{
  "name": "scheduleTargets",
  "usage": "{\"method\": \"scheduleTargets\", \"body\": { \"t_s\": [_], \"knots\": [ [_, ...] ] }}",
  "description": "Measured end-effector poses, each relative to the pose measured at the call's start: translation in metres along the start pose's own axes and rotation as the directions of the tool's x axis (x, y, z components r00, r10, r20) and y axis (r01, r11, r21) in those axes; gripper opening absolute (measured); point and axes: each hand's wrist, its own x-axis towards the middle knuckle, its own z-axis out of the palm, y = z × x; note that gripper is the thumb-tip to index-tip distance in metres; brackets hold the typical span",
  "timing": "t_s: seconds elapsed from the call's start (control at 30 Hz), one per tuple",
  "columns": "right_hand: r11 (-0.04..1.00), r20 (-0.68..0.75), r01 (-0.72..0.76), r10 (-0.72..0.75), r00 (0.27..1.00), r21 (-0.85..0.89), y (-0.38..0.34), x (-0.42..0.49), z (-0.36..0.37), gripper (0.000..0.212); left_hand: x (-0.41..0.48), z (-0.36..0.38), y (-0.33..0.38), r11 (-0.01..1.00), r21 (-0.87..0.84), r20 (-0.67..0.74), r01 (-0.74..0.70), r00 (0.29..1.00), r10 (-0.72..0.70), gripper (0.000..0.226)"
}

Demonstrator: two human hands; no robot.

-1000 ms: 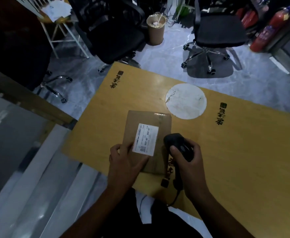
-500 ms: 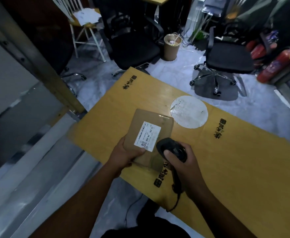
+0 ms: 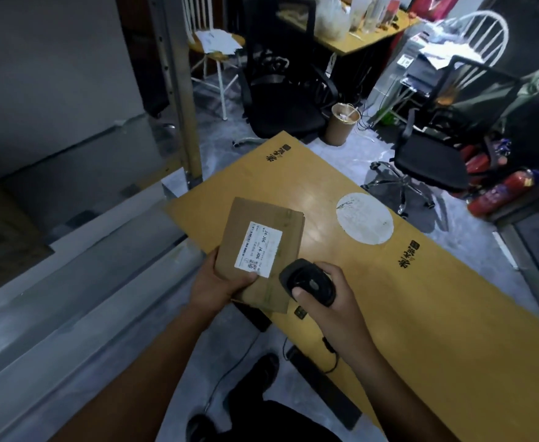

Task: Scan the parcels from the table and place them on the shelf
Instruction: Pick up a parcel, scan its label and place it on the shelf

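A brown parcel (image 3: 261,247), its white label (image 3: 258,249) printed "J4-J06", is gripped by the left hand (image 3: 218,287) above the table (image 3: 421,314) edge, while a black scanner (image 3: 309,282) is clasped in the right hand (image 3: 332,298).

- Left hand (image 3: 217,288) and right hand (image 3: 335,301) bare; forearms uncovered too.
- Dark garment (image 3: 280,422) at six o'clock.
- Dark shoes (image 3: 261,373), blurred, just above the garment.

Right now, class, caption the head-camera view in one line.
Left hand holds a labelled cardboard parcel by the wooden table while right hand grips a black barcode scanner beside it.
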Motion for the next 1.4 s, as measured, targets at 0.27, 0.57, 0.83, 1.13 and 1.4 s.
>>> {"method": "scheduleTargets", "body": {
  "t_s": [0.27,0.57,0.83,1.13,1.4],
  "knots": [
    [0.952,0.183,0.171,-0.126,0.975,-0.254,-0.001,-0.055,0.035,0.055,-0.068,-0.071,-0.016,0.973,0.2,-0.097,-0.114,0.986,0.135,0.103],
    [0.872,0.374,0.312,-0.165,0.913,-0.377,0.005,-0.074,0.058,0.061,-0.128,-0.1,-0.054,0.993,0.115,-0.269,-0.034,0.961,0.064,0.108],
    [0.929,0.37,0.313,-0.225,0.901,-0.197,0.001,-0.052,0.061,0.059,-0.147,-0.076,-0.04,0.998,-0.056,-0.405,0.041,0.913,-0.06,0.096],
    [0.974,0.288,0.187,-0.217,0.933,0.129,0.004,-0.026,0.04,0.058,-0.151,-0.033,-0.005,0.98,-0.189,-0.505,0.058,0.851,-0.148,0.097],
    [0.939,0.282,0.267,-0.322,0.904,0.217,-0.015,-0.003,0.049,0.083,-0.143,-0.019,0.016,0.976,-0.203,-0.627,-0.077,0.776,-0.069,0.075]
  ]
}}
